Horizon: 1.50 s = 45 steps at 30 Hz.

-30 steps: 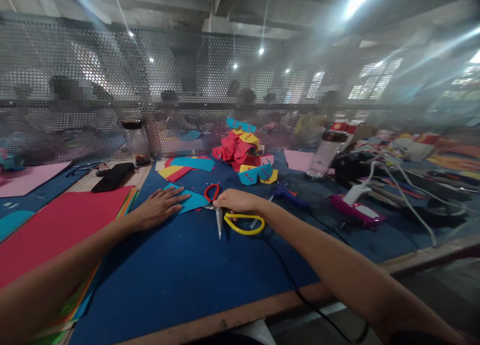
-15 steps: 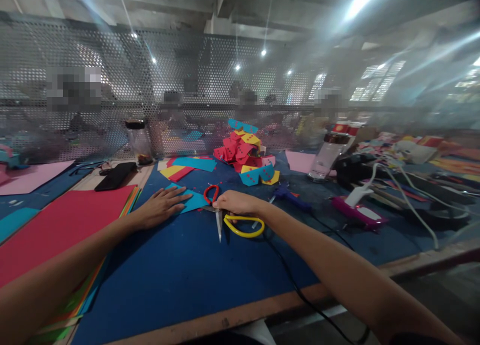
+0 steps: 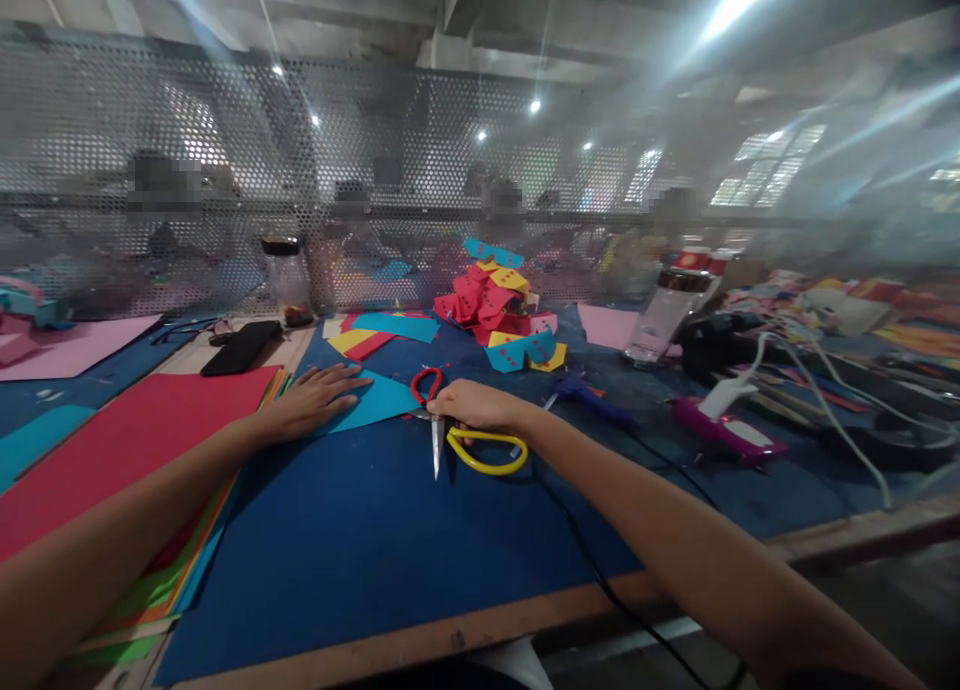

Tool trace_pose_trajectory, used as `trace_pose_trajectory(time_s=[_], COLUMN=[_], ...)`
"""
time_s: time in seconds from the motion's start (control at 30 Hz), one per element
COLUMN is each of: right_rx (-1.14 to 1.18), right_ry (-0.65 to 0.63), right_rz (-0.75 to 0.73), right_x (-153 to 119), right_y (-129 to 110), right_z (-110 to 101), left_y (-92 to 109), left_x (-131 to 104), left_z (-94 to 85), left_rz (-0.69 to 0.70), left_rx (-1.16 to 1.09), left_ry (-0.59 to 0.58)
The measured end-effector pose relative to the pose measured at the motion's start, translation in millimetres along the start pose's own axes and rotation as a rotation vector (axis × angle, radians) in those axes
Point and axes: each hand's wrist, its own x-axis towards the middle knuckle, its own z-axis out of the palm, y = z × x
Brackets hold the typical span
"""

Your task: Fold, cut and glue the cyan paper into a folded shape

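Note:
My left hand (image 3: 319, 400) lies flat with its fingers stretched over a piece of blue paper (image 3: 382, 402) on the blue table top. My right hand (image 3: 476, 406) is closed around a pair of scissors (image 3: 436, 448) near their pivot. One scissor handle is red, the other yellow, and the blades stand apart. One blade points toward the table's front edge; the other reaches left by the tip of the blue paper. Whether that blade touches the paper I cannot tell.
Paper sheets (image 3: 150, 420) are stacked at left, below a black phone (image 3: 241, 348). Behind my hands lie paper offcuts (image 3: 397, 327) and a pile of dotted paper shapes (image 3: 491, 305). To the right are a blue glue gun (image 3: 592, 400), a purple one (image 3: 727, 432), cables and a bottle (image 3: 660, 320).
My left hand has slid a little to the left, baring more of the blue paper. The scissors stay in my right hand almost unmoved. The whole view has shifted slightly.

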Motion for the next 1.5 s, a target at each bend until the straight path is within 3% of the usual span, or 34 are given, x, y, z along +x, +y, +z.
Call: trace_pose_trajectory(time_s=[0.6, 1.03, 1.5], right_rx=[-0.04, -0.139, -0.095], right_ry=[-0.012, 0.05, 0.021], right_rz=[-0.001, -0.035, -0.073], right_x=[-0.4, -5.7, -7.1], right_y=[-3.1, -5.4, -6.1], right_z=[3.4, 3.1, 0.6], left_y=[3.0, 3.3, -1.2], left_x=[-0.2, -0.1, 1.6], left_z=[-3.4, -4.5, 0.0], left_rz=[-0.01, -0.002, 0.0], left_rx=[0.0, 0.003, -0.004], left_ry=[-0.011, -0.02, 0.003])
